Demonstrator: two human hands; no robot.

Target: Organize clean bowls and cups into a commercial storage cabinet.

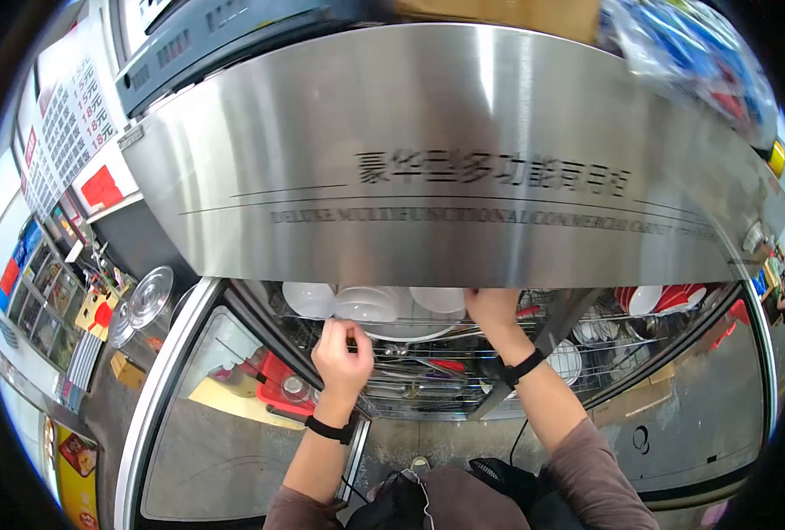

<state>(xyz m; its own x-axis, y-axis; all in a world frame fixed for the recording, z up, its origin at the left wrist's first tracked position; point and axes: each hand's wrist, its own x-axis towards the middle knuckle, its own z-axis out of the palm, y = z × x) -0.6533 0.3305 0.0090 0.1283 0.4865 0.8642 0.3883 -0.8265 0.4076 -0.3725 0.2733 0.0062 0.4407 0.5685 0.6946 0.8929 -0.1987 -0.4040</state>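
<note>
Head view: left hand (343,350) half-open near bowls (368,305), right hand (491,309) partly hidden.

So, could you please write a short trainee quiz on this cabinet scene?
1. True or false: the left hand has a black band at its wrist.
2. Multiple choice: what colour is the plastic container just left of that hand?
A. Blue
B. Red
C. Green
3. Short answer: which hand's fingertips are hidden by the printed steel panel?

Key:
1. True
2. B
3. The right hand's
</note>
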